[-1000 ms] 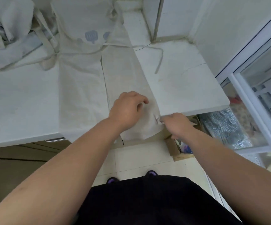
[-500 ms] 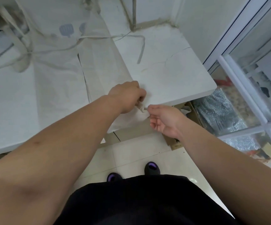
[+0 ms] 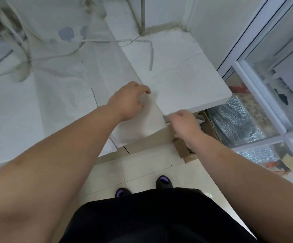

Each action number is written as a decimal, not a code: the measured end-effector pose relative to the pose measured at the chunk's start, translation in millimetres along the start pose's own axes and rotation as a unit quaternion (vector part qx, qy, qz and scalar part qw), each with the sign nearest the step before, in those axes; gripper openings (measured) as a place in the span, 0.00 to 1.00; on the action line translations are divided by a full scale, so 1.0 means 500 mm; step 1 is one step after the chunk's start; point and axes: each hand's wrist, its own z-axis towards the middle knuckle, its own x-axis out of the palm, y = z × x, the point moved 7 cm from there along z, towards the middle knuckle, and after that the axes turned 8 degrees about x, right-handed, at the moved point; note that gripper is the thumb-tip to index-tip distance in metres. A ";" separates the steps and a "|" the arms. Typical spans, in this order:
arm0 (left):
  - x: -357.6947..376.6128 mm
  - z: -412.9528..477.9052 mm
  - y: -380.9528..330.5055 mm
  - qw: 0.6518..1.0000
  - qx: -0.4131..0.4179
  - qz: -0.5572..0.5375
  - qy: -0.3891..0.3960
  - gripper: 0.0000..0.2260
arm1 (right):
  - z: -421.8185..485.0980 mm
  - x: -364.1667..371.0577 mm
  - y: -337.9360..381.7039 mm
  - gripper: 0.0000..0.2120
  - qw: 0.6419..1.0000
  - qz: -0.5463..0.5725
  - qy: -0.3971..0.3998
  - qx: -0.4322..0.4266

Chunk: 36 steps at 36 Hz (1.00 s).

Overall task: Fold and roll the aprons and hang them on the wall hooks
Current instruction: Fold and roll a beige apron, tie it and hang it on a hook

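Note:
A pale cream apron [image 3: 68, 79] lies lengthwise on the white table [image 3: 186, 79], folded into a long strip with a blue print near its top. Its bottom end [image 3: 142, 127] hangs over the table's front edge. My left hand [image 3: 128, 100] grips the right side of that lower end, fingers curled into the cloth. My right hand [image 3: 184, 121] pinches the cloth's right edge just below the table edge. The apron's thin ties [image 3: 150, 55] trail across the table to the right.
More crumpled pale cloth [image 3: 0, 42] is heaped at the table's back left. A white-framed glass partition [image 3: 257, 95] stands close on the right, with a cardboard box [image 3: 182, 148] and foil-wrapped things on the floor below it. My feet stand on tiled floor.
My left hand has slid right to the apron's right edge and closed on it. My right hand stays pinching the same edge by the table front. The camera has tipped downward.

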 end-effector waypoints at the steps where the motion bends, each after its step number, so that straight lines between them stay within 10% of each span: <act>1: -0.003 -0.008 0.007 1.000 -0.010 -0.002 -0.027 0.18 | 0.000 -0.007 0.021 0.08 0.999 -0.006 -0.020 -0.033; 12: -0.012 -0.166 0.148 0.890 -0.414 -0.119 -0.152 0.20 | 0.020 0.058 0.083 0.19 0.971 -0.213 -0.015 -0.112; 24: 0.002 -0.196 0.159 0.871 -0.371 -0.285 -0.152 0.10 | 0.014 0.104 0.129 0.33 0.922 -0.356 0.023 -0.151; 31: 0.003 -0.213 0.167 0.855 -0.350 -0.342 -0.170 0.12 | -0.001 0.157 0.119 0.43 0.814 -0.547 0.083 -0.178; 36: -0.003 -0.219 0.173 0.906 -0.335 -0.206 -0.156 0.06 | -0.002 0.167 0.109 0.49 0.786 -0.581 0.070 -0.199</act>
